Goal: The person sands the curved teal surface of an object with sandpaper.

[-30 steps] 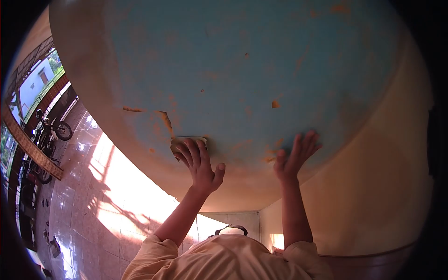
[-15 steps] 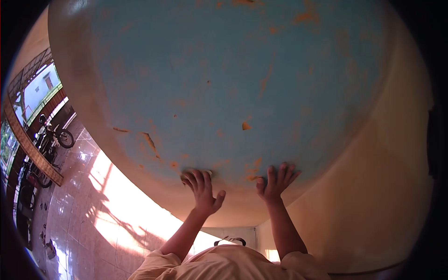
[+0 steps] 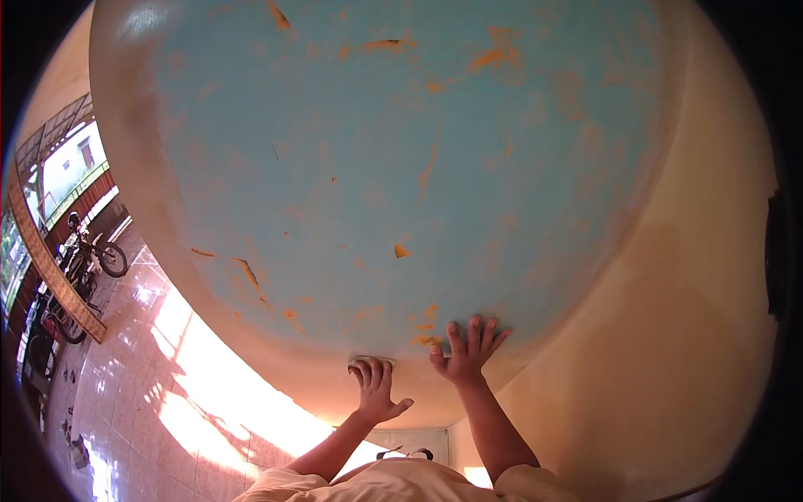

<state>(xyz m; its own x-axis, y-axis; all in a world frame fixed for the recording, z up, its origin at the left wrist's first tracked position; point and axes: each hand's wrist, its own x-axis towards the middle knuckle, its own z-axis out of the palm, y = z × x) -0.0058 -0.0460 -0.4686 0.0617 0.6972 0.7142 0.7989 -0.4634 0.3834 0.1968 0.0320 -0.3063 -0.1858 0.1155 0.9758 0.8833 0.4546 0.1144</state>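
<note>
A large rounded surface [image 3: 335,125] fills the upper view, blue-green in the middle with orange worn patches and a tan border. My left hand [image 3: 381,391] presses a small thin pad [image 3: 361,360] against the tan lower border, its fingers over the pad and the thumb out to the right. To the right and a little higher, my right hand [image 3: 468,356] lies on the lower edge of the blue-green area with its fingers spread, holding nothing. An orange patch [image 3: 425,340] shows just beside its thumb.
A tan wall [image 3: 669,335] runs along the right. At the left are a sunlit tiled floor [image 3: 134,368], a motorcycle [image 3: 104,258], a curved brown beam [image 3: 58,280] and small items [image 3: 79,452] on the floor.
The surface's marks have shifted left in view as my head moved. My left hand with the pad has moved down, off the blue-green edge onto the tan border. My right hand still rests on the surface.
</note>
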